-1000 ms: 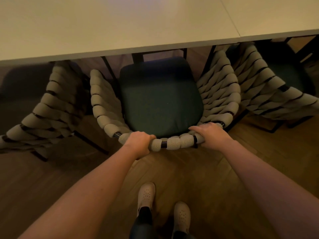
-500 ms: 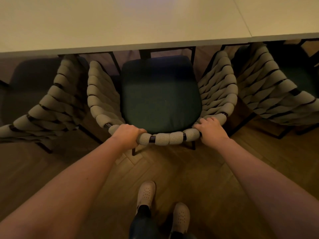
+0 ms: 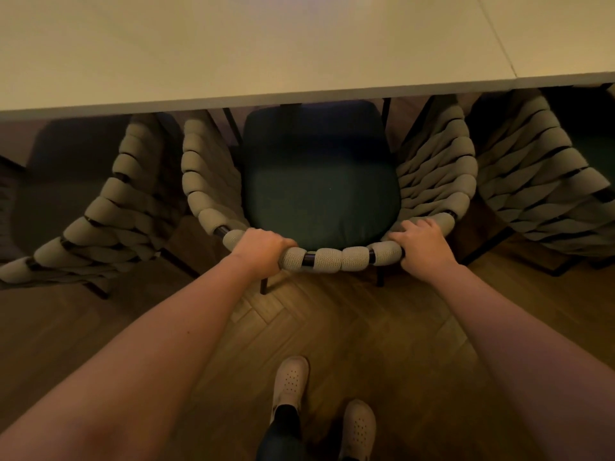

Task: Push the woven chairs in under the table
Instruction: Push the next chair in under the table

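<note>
We see the middle chair (image 3: 339, 259) upright, thick grey rope woven over a dark frame, its dark green seat (image 3: 319, 194) partly under the pale table (image 3: 266, 44). Flanking it, just beside it, stand the left chair (image 3: 109, 221) and the right chair (image 3: 539, 181).

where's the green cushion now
Head view, centre: the green cushion sits in the middle woven chair, far end under the table edge, just beyond the left hand and right hand gripping that chair.
</note>
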The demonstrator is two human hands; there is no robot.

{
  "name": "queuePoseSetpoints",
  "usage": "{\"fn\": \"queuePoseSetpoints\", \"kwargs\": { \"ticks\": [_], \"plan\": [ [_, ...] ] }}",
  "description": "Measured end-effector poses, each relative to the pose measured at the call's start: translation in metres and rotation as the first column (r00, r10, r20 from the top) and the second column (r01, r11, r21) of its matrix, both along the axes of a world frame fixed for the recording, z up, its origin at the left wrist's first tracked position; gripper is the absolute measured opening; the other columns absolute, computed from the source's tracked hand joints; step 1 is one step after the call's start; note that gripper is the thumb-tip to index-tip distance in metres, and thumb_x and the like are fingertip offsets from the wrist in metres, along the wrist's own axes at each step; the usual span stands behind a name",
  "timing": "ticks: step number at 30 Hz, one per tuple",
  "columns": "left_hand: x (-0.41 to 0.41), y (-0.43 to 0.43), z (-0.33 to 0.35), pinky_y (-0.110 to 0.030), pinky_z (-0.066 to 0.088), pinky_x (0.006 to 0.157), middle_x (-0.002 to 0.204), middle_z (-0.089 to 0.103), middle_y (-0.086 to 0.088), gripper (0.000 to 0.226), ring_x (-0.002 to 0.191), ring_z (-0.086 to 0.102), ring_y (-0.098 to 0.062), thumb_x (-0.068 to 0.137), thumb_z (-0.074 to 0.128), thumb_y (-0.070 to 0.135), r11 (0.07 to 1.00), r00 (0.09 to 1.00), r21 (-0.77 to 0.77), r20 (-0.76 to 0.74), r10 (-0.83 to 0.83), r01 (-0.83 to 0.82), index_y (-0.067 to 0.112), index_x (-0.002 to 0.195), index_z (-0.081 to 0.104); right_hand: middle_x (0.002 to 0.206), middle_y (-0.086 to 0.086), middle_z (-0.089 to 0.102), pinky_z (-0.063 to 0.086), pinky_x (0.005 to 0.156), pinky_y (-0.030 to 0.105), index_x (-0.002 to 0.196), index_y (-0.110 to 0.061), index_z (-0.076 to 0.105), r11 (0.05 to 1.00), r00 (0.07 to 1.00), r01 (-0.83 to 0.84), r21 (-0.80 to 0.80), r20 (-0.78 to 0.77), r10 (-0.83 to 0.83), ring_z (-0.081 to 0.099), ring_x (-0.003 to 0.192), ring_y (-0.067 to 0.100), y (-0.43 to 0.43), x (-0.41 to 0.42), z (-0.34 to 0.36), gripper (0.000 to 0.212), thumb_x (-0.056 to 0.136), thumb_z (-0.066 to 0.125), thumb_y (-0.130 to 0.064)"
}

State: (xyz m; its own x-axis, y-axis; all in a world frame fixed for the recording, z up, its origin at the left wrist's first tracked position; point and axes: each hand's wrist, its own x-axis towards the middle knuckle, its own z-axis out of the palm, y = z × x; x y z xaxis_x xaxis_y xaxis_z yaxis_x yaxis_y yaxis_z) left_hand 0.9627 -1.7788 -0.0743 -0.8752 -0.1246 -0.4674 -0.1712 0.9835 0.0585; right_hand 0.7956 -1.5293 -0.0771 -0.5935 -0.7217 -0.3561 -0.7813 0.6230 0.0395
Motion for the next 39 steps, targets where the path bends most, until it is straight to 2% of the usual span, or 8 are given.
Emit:
{"fn": "queuePoseSetpoints", "kwargs": {
  "ticks": [10, 16, 21, 28, 32, 39],
  "plan": [
    [0.014, 0.007, -0.003, -0.039, 0.048, 0.092, 0.106, 0.064, 0.007, 0.037, 0.099, 0.061, -0.014, 0.090, 0.060, 0.029, 1.000, 1.000, -0.017, 0.015, 0.014, -0.014, 0.036, 0.125, 0.052, 0.118, -0.001, 0.053, 0.026, 0.113, 0.043, 0.129, -0.031, 0.056, 0.999, 1.000, 0.017, -0.047, 0.003, -0.017, 0.045, 0.119, 0.022, 0.006, 0.015, -0.004, 0.042, 0.088, 0.064, -0.026],
    [0.013, 0.012, -0.006, -0.038, 0.046, 0.095, 0.107, 0.064, 0.008, 0.035, 0.100, 0.060, -0.012, 0.091, 0.060, 0.029, 1.000, 0.999, 0.012, -0.036, 0.019, -0.018, 0.034, 0.125, 0.052, 0.117, -0.003, 0.052, 0.024, 0.114, 0.042, 0.129, -0.032, 0.056, 0.996, 0.999, 0.036, -0.078, -0.014, -0.037, 0.045, 0.118, 0.020, 0.016, 0.013, -0.008, 0.043, 0.087, 0.064, -0.025],
    [0.011, 0.017, -0.009, -0.040, 0.046, 0.095, 0.107, 0.064, 0.007, 0.036, 0.100, 0.061, -0.014, 0.091, 0.058, 0.030, 1.000, 0.999, -0.012, -0.047, -0.016, 0.015, 0.034, 0.126, 0.051, 0.120, -0.001, 0.053, 0.022, 0.114, 0.042, 0.130, -0.030, 0.055, 0.999, 0.999, 0.018, -0.046, -0.033, -0.020, 0.046, 0.119, 0.020, 0.021, 0.012, -0.008, 0.045, 0.087, 0.064, -0.025],
    [-0.009, 0.015, -0.009, -0.040, 0.049, 0.092, 0.109, 0.063, 0.008, 0.037, 0.102, 0.060, -0.014, 0.088, 0.062, 0.030, 0.999, 0.997, 0.037, -0.080, -0.002, 0.004, 0.035, 0.124, 0.053, 0.116, 0.000, 0.053, 0.023, 0.113, 0.045, 0.127, -0.029, 0.058, 1.000, 0.999, 0.014, -0.026, -0.033, -0.014, 0.046, 0.117, 0.023, 0.016, -0.014, -0.006, 0.044, 0.084, 0.069, -0.026],
    [-0.005, 0.015, -0.013, -0.039, 0.045, 0.096, 0.109, 0.062, 0.009, 0.037, 0.103, 0.059, -0.012, 0.088, 0.062, 0.033, 1.000, 0.997, 0.026, -0.071, 0.007, -0.005, 0.035, 0.124, 0.053, 0.117, 0.001, 0.054, 0.022, 0.113, 0.046, 0.127, -0.027, 0.059, 0.999, 0.999, -0.002, -0.053, -0.041, 0.000, 0.047, 0.117, 0.024, 0.016, -0.010, -0.008, 0.043, 0.085, 0.067, -0.024],
    [-0.007, 0.020, -0.007, -0.041, 0.036, 0.102, 0.111, 0.060, 0.007, 0.041, 0.107, 0.057, -0.016, 0.086, 0.064, 0.032, 0.999, 0.999, -0.030, -0.030, -0.012, 0.011, 0.034, 0.125, 0.051, 0.122, 0.002, 0.053, 0.023, 0.113, 0.045, 0.130, -0.028, 0.055, 0.999, 0.998, -0.020, 0.025, -0.054, 0.022, 0.045, 0.122, 0.025, 0.012, -0.010, -0.003, 0.044, 0.087, 0.065, -0.026]
  ]
}}
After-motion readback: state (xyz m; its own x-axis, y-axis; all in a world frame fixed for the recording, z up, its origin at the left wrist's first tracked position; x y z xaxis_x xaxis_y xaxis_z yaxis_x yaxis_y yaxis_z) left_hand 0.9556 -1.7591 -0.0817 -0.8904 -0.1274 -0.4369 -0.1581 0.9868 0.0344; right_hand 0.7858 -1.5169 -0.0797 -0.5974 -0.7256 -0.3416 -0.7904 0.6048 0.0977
